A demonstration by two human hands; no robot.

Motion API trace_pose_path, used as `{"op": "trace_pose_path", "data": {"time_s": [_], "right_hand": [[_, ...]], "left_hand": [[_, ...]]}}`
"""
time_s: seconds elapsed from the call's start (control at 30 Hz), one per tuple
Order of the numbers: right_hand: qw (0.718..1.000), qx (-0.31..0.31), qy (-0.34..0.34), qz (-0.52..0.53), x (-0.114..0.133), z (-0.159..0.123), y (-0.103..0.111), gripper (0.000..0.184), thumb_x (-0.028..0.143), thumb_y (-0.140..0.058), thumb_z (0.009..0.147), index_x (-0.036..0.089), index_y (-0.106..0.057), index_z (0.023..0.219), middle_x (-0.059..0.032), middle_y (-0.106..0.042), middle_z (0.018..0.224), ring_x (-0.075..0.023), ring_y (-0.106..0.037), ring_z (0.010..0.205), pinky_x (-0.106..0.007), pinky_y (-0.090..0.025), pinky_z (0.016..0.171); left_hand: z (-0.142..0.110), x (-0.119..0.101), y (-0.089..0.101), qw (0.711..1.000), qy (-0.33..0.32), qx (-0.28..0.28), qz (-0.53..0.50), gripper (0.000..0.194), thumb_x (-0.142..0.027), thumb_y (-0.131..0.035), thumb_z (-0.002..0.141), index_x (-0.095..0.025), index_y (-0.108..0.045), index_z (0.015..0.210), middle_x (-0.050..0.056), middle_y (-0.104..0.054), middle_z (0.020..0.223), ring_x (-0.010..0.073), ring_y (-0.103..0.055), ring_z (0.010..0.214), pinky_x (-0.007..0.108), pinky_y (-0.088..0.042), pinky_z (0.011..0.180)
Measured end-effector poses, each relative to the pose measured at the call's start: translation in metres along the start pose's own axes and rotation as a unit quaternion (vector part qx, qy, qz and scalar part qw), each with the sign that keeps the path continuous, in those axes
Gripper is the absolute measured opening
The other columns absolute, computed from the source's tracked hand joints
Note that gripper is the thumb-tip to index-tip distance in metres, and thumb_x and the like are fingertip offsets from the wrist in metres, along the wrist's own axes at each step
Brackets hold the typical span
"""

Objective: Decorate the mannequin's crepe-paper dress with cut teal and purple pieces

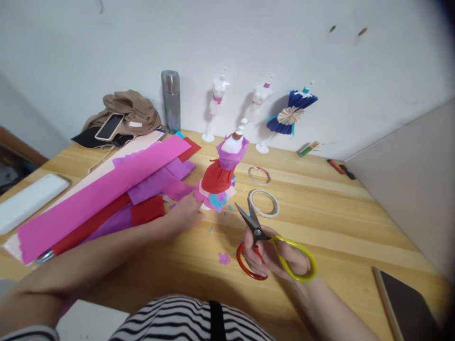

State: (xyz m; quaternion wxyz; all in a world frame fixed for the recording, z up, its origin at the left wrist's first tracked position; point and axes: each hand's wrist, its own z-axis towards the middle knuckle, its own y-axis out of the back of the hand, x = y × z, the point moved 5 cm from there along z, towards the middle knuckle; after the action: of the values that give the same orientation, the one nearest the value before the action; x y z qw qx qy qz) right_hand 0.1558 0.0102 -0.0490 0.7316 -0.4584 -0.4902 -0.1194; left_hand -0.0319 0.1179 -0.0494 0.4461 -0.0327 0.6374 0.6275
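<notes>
A small white mannequin (232,144) stands in the middle of the table, dressed in a purple paper top (231,158) and a red paper skirt (218,176). Pink and blue paper layers (217,201) show below the red. My left hand (183,213) is closed at the skirt's lower left edge, its fingertips partly hidden against the pink layer. In my right hand (265,253) is a pair of scissors (259,233) with one red and one yellow handle. The blades are parted and point up and left, toward the skirt but apart from it. A pink paper flower (224,258) lies nearby.
Crepe paper strips (106,189) cover the left side. Two tape rolls (263,203) lie right of the mannequin. Behind stand two bare mannequins (215,102), one in a blue paper dress (291,113) and a flask (171,102). A phone (110,127) rests at back left.
</notes>
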Motion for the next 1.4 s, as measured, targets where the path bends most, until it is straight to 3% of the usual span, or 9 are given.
{"op": "trace_pose_path", "data": {"time_s": [0.17, 0.27, 0.37, 0.5, 0.7, 0.9, 1.13, 1.27, 1.4], "right_hand": [[1.000, -0.004, -0.004, -0.003, -0.001, 0.002, -0.001, 0.050, 0.066, -0.067, 0.094, 0.019, -0.069, 0.109, 0.0052, -0.050, 0.064, -0.0072, -0.036, 0.044, -0.021, -0.034, 0.043], [1.000, -0.010, -0.013, -0.001, -0.004, 0.004, -0.003, 0.051, 0.068, -0.066, 0.093, 0.019, -0.069, 0.108, 0.0055, -0.049, 0.063, -0.0076, -0.035, 0.043, -0.021, -0.033, 0.042], [1.000, 0.000, -0.014, 0.013, -0.006, 0.006, -0.007, 0.050, 0.067, -0.065, 0.095, 0.020, -0.071, 0.110, 0.0049, -0.050, 0.064, -0.0072, -0.034, 0.043, -0.021, -0.032, 0.042], [0.999, 0.013, -0.024, 0.024, -0.007, 0.008, -0.012, 0.048, 0.067, -0.066, 0.094, 0.022, -0.073, 0.111, 0.0048, -0.051, 0.064, -0.0074, -0.034, 0.044, -0.021, -0.033, 0.044], [1.000, 0.003, -0.020, 0.010, -0.011, 0.005, -0.005, 0.048, 0.066, -0.067, 0.094, 0.021, -0.074, 0.110, 0.0049, -0.051, 0.062, -0.0074, -0.033, 0.041, -0.022, -0.031, 0.041], [0.999, -0.026, 0.022, -0.026, -0.005, 0.000, 0.005, 0.049, 0.064, -0.065, 0.096, 0.018, -0.070, 0.112, 0.0044, -0.051, 0.065, -0.0065, -0.034, 0.043, -0.020, -0.030, 0.042], [0.999, -0.019, 0.005, -0.048, 0.009, 0.003, -0.010, 0.049, 0.065, -0.068, 0.094, 0.018, -0.070, 0.109, 0.0047, -0.051, 0.062, -0.0083, -0.037, 0.045, -0.022, -0.033, 0.044], [0.997, -0.022, -0.022, -0.068, 0.004, 0.000, -0.007, 0.057, 0.073, -0.070, 0.089, 0.018, -0.068, 0.105, 0.0066, -0.049, 0.058, -0.0087, -0.035, 0.043, -0.023, -0.034, 0.043], [0.996, -0.014, -0.027, -0.086, -0.004, -0.005, 0.002, 0.057, 0.073, -0.069, 0.089, 0.018, -0.068, 0.106, 0.0069, -0.049, 0.057, -0.0088, -0.038, 0.042, -0.022, -0.035, 0.043]], "left_hand": [[-0.020, -0.003, 0.001, 0.973, 0.066, 0.169, 0.141, 0.021, -0.011, -0.051, 0.089, -0.010, -0.072, 0.088, 0.018, -0.074, 0.097, 0.0268, -0.070, 0.083, 0.038, -0.055, 0.075], [-0.025, -0.030, -0.001, 0.974, 0.023, 0.225, -0.022, 0.015, -0.011, -0.062, 0.080, -0.014, -0.067, 0.067, 0.006, -0.066, 0.069, 0.0185, -0.063, 0.070, 0.030, -0.049, 0.071], [-0.023, -0.054, 0.005, 0.934, 0.053, 0.158, -0.317, 0.009, -0.024, -0.070, 0.082, -0.016, -0.071, 0.082, -0.001, -0.062, 0.069, 0.0106, -0.053, 0.059, 0.023, -0.041, 0.059], [-0.018, -0.071, 0.005, 0.883, 0.073, 0.134, -0.445, 0.021, -0.035, -0.062, 0.086, -0.018, -0.061, 0.074, -0.005, -0.050, 0.059, 0.0080, -0.041, 0.048, 0.021, -0.032, 0.048], [-0.006, -0.068, 0.017, 0.945, 0.002, 0.059, -0.321, 0.031, -0.035, -0.056, 0.087, -0.019, -0.048, 0.062, -0.004, -0.045, 0.057, 0.0094, -0.040, 0.056, 0.022, -0.027, 0.052], [-0.005, -0.065, 0.032, 0.953, 0.046, 0.011, -0.299, 0.038, -0.038, -0.042, 0.097, -0.022, -0.034, 0.063, -0.006, -0.034, 0.056, 0.0100, -0.034, 0.054, 0.025, -0.024, 0.052], [-0.023, -0.098, 0.039, 0.952, -0.131, 0.022, -0.276, 0.046, -0.030, -0.049, 0.095, -0.022, -0.022, 0.058, -0.007, -0.023, 0.052, 0.0089, -0.029, 0.051, 0.027, -0.025, 0.053], [-0.020, -0.089, 0.042, 0.949, -0.040, -0.027, -0.311, 0.032, -0.030, -0.060, 0.087, -0.022, -0.038, 0.065, -0.007, -0.038, 0.055, 0.0085, -0.037, 0.052, 0.024, -0.029, 0.052], [-0.018, -0.084, 0.033, 0.944, 0.040, 0.005, -0.328, 0.031, -0.031, -0.079, 0.069, -0.021, -0.051, 0.080, -0.011, -0.041, 0.056, 0.0075, -0.036, 0.050, 0.022, -0.027, 0.048]]}}
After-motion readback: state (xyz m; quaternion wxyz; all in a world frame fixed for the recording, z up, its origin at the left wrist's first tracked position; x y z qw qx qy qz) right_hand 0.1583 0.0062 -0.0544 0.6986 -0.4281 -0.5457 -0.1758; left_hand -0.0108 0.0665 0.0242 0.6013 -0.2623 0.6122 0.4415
